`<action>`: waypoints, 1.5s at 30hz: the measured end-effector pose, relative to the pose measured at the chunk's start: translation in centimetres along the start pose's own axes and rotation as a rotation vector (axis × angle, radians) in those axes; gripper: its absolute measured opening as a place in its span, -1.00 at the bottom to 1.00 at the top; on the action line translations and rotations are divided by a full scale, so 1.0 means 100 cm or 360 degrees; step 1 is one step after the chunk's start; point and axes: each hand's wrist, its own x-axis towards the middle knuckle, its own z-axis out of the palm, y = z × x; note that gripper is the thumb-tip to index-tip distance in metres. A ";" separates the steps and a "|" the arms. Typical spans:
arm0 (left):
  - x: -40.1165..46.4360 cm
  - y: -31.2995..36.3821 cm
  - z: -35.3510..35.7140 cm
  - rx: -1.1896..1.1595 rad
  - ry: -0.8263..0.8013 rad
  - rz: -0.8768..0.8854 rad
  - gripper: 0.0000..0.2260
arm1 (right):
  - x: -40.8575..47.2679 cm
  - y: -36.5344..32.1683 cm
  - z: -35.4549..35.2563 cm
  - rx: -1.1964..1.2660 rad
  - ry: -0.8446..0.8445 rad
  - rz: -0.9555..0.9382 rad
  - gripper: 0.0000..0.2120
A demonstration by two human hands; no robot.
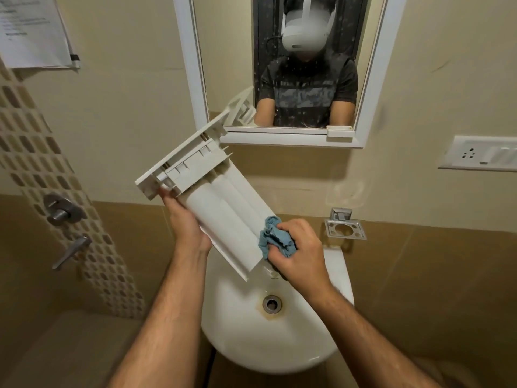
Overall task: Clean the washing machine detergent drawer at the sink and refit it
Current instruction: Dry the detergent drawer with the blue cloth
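The white detergent drawer [221, 203] is held tilted over the white sink [246, 337], its front panel up and to the left, its underside facing me. My left hand [186, 222] grips the drawer's left edge near the front panel. My right hand [298, 252] holds a crumpled blue cloth [275, 238] and presses it against the drawer's lower right side. The drawer's inner compartments are hidden from view.
The sink's drain [271, 303] has a rust stain around it. A mirror [282, 68] hangs above, with a metal holder [345, 225] on the wall to the right and a socket plate [481, 156] farther right. Shower valves [63, 211] sit on the left wall.
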 end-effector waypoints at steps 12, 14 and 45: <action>0.003 -0.004 -0.007 -0.0121 -0.0300 -0.0185 -0.46 | 0.098 -0.041 -0.031 0.0279 0.0058 0.0077 -0.86; -0.001 -0.012 0.000 -0.0104 -0.0401 -0.0252 -0.35 | 0.113 -0.057 -0.013 0.0301 -0.0136 0.0041 -0.72; -0.002 0.014 0.007 -0.0214 -0.0225 -0.0089 -0.55 | 0.049 -0.020 -0.007 0.0020 -0.0190 0.0104 -0.74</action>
